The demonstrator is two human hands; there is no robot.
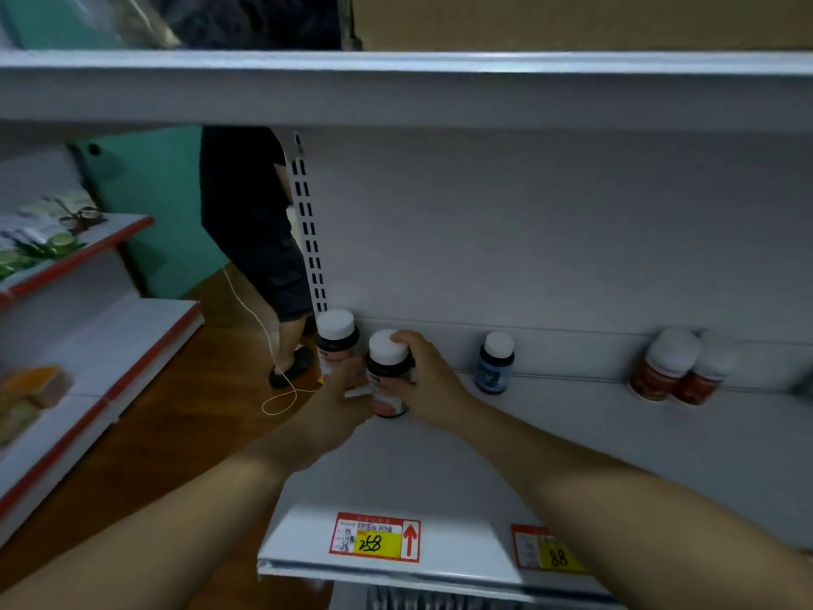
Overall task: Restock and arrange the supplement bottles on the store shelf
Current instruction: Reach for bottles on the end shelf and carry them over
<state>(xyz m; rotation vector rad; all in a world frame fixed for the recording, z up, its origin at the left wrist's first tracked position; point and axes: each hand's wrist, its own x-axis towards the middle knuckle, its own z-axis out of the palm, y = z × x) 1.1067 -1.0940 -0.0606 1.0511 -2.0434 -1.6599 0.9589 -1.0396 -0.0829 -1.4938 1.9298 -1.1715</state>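
A dark supplement bottle with a white cap and pink label (387,367) stands on the white shelf (440,468) near its left end. My right hand (424,380) grips it from the right, fingers curled over the cap edge. My left hand (338,400) holds its lower left side. A matching bottle (336,341) stands just behind it to the left, against the back panel. Farther right stand a small blue-labelled bottle (495,363) and two red-labelled bottles (677,367).
An upper shelf (396,90) overhangs the work area. Price tags (376,539) sit on the shelf's front edge. A person in dark clothes (255,222) stands in the aisle at the left, with a white cord on the wooden floor. Another shelving unit (88,328) holds packets at far left.
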